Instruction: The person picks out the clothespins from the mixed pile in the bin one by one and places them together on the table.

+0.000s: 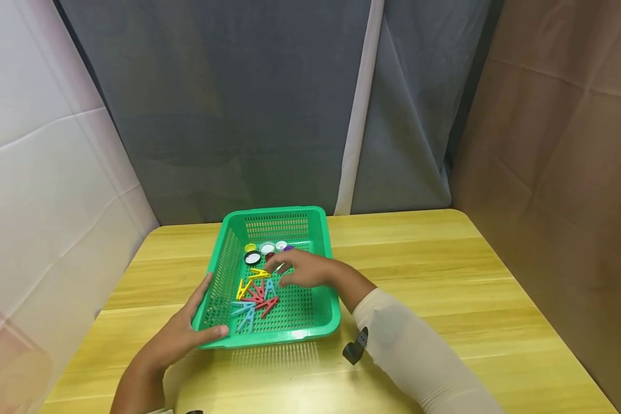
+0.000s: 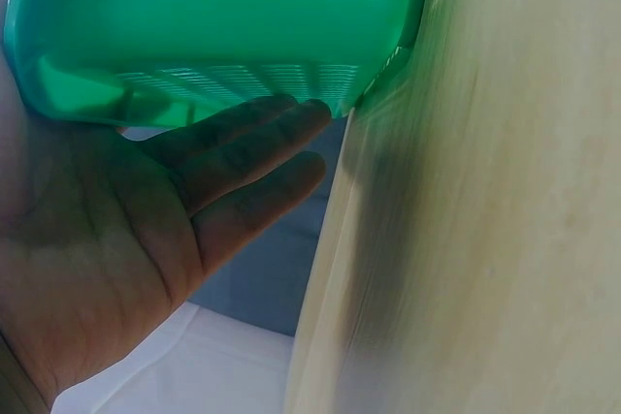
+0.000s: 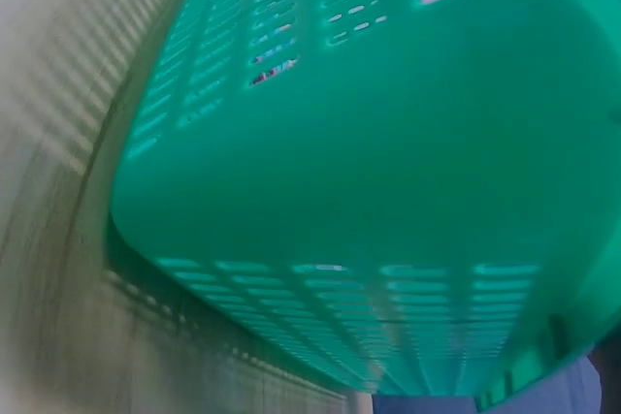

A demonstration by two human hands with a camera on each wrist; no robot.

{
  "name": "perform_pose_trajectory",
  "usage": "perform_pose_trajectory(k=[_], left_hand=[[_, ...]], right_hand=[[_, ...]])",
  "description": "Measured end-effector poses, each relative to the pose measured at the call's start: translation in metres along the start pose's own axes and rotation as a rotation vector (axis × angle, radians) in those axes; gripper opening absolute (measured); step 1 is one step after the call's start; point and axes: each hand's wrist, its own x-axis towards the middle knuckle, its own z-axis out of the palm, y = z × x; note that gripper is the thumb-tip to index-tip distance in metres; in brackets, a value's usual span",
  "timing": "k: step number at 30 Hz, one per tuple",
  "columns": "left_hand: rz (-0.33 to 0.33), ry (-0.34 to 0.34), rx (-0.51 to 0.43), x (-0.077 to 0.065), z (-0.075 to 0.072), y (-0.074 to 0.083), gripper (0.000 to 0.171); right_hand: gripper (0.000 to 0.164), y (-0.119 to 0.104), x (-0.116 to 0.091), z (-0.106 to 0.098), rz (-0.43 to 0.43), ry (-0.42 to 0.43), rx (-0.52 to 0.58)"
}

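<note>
A green plastic basket (image 1: 310, 332) with slotted walls sits on the wooden table. My left hand (image 1: 188, 330) rests at its near left corner, thumb over the front rim. In the left wrist view, straight fingers (image 2: 257, 167) lie along the outer wall. My right hand (image 1: 306, 269) reaches inside over the right side, fingers loosely bent, thumb apart from them. Below and left of it lie yellow clothespins (image 1: 244, 288), red clothespins (image 1: 270, 306) and blue clothespins (image 1: 249, 319). Bottle caps sit behind: a black-rimmed one (image 1: 252, 257), a white one (image 1: 267, 248) and a yellow one (image 1: 250, 247). The right wrist view shows only basket wall (image 3: 369, 181) and table.
The wooden table (image 1: 424, 270) extends to both sides of the basket. Grey curtain (image 1: 238, 115) hangs behind its far edge, a white sheet (image 1: 46, 161) at the left and a brown one (image 1: 559, 144) at the right. A black strap piece (image 1: 355, 346) hangs by the right sleeve.
</note>
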Motion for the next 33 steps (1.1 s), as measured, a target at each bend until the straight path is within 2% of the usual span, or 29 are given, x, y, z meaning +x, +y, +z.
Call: perform_pose_trajectory(k=[9, 17, 33], left_hand=[[-0.008, -0.005, -0.004, 0.0, 0.001, 0.0, 0.121], [0.011, -0.001, 0.006, 0.002, 0.001, 0.002, 0.121], [0.006, 0.006, 0.012, 0.001, 0.0, 0.001, 0.121]], right_hand=[[0.055, 0.006, 0.006, 0.008, 0.064, -0.107, -0.013], [0.063, 0.007, 0.007, 0.011, 0.11, -0.19, -0.055], [0.084, 0.006, 0.011, 0.015, 0.176, -0.264, -0.049]])
